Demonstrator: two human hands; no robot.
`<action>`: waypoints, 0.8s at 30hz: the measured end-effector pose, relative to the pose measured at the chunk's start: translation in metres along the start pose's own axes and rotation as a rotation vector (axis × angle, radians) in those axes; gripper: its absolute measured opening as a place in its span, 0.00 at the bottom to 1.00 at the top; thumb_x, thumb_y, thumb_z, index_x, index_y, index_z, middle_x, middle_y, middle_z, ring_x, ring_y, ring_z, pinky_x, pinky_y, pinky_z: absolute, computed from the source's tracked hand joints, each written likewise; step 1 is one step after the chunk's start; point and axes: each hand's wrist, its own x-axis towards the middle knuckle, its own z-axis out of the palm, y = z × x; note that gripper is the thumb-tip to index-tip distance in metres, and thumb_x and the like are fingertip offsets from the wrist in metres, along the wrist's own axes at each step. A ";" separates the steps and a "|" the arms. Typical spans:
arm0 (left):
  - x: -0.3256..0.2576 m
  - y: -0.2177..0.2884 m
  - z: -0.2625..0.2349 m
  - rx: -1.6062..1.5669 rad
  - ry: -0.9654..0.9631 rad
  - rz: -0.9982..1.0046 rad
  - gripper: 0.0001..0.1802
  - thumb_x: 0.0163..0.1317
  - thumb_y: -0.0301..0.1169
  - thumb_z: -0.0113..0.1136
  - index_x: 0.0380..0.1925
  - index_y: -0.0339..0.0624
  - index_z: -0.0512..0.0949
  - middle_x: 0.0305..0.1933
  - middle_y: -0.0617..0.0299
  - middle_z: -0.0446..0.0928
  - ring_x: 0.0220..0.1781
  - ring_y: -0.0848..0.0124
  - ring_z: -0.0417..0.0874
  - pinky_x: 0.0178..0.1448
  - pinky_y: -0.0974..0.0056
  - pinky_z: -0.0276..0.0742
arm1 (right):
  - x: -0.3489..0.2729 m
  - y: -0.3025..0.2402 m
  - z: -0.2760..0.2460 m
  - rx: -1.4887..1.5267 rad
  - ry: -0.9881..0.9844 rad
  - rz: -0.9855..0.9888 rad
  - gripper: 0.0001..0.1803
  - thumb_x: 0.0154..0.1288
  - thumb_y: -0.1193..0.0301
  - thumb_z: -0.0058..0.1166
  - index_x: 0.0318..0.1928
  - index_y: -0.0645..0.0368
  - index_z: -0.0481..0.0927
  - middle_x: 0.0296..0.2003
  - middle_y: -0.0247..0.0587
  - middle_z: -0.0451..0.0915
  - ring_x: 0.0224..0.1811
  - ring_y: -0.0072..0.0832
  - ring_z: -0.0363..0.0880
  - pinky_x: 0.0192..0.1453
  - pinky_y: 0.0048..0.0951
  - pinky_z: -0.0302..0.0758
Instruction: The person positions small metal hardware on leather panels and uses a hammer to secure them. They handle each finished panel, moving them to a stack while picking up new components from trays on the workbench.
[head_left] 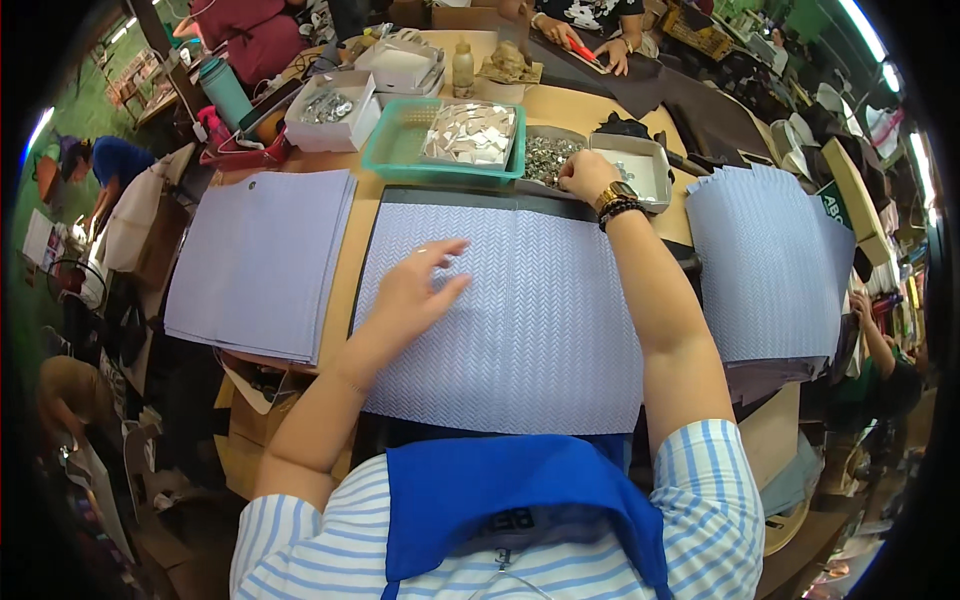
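Note:
A lavender sheet with a woven herringbone pattern [520, 330] lies flat in front of me on a dark board [450, 197]. Over its left half hovers my left hand [418, 285], fingers apart and nothing in it. My right hand [588, 176], with a watch and dark beads at the wrist, reaches to a shallow tray of small metal pieces [545, 155]. Its fingertips are drawn together at the tray's right side; whatever they pinch is too small to make out. Right beside that hand stands an open white box [655, 165] with a few small bits inside.
A green plastic basket [385, 145] holds a tray of white chips [470, 132]. Lavender sheets are stacked at left [255, 265] and right [765, 265]. Further back are a white box of metal parts [325, 105], a bottle [462, 72], and a co-worker's hands [612, 55] with a red tool.

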 end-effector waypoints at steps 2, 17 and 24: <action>0.022 0.000 0.025 -0.013 -0.045 0.032 0.25 0.66 0.32 0.69 0.63 0.42 0.80 0.57 0.53 0.85 0.50 0.61 0.88 0.53 0.59 0.85 | 0.000 0.000 -0.002 -0.034 -0.016 0.000 0.10 0.60 0.60 0.68 0.42 0.44 0.92 0.41 0.39 0.91 0.48 0.41 0.90 0.57 0.43 0.84; 0.058 -0.028 0.085 -0.790 -0.126 -0.060 0.22 0.77 0.26 0.59 0.69 0.36 0.76 0.59 0.59 0.84 0.56 0.77 0.84 0.59 0.70 0.81 | -0.139 -0.062 0.018 1.572 -0.147 -0.027 0.11 0.73 0.72 0.67 0.50 0.61 0.84 0.43 0.35 0.87 0.42 0.19 0.86 0.45 0.21 0.84; 0.059 -0.030 0.079 -0.768 -0.153 -0.170 0.16 0.74 0.28 0.66 0.58 0.35 0.84 0.51 0.61 0.88 0.51 0.77 0.86 0.56 0.71 0.81 | -0.135 -0.040 0.025 1.713 -0.436 0.000 0.12 0.74 0.71 0.65 0.53 0.61 0.82 0.42 0.36 0.87 0.39 0.20 0.86 0.45 0.21 0.86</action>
